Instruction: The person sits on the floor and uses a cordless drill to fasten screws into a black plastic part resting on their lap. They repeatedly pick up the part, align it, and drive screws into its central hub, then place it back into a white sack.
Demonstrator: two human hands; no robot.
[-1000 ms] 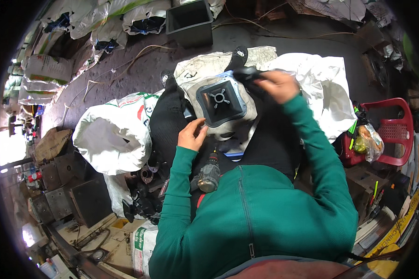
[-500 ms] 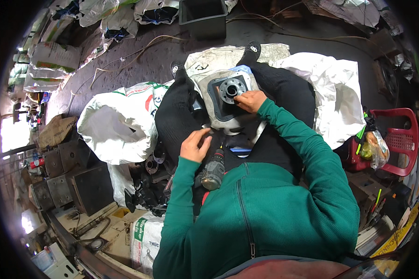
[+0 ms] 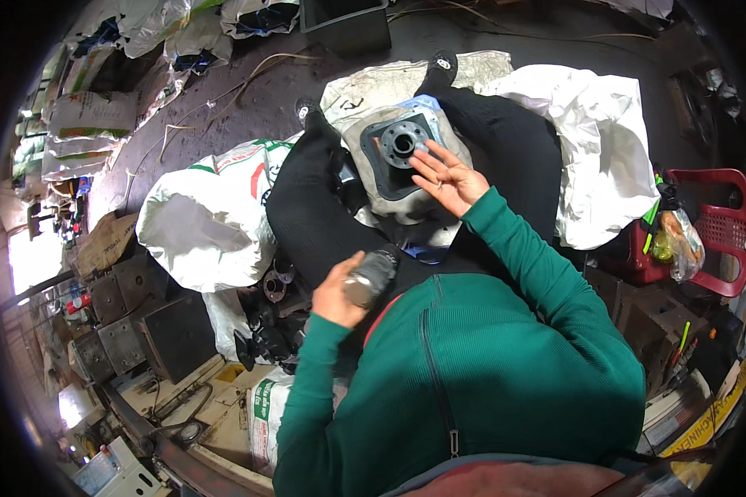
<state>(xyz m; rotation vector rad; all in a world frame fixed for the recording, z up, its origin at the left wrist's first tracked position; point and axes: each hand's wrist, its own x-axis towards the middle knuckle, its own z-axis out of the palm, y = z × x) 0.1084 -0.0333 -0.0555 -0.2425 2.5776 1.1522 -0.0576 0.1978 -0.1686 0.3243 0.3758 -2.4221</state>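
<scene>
Between my knees, a round metal flange (image 3: 392, 149) with a ring of holes lies on a dark squarish plate (image 3: 398, 189). Under them is a grey cloth-like bundle (image 3: 360, 142). My right hand (image 3: 449, 180) hovers at the flange's near right edge, palm turned up and fingers spread, holding nothing. Close to my lap, my left hand (image 3: 336, 291) is closed round a worn grey cordless drill (image 3: 375, 273). The drill is tilted, and its front end is hard to make out against my dark trousers.
White sacks (image 3: 199, 224) lie by my left leg, and another white sack (image 3: 601, 157) by my right. A red plastic chair (image 3: 725, 232) holding bagged things stands at the right. Dark metal blocks (image 3: 182, 331) sit at the left. A black bin (image 3: 344, 29) stands on the floor ahead.
My left hand has come back toward me and taken hold of the drill, lifting it. My right hand has let go of the flange and opened, moving slightly right.
</scene>
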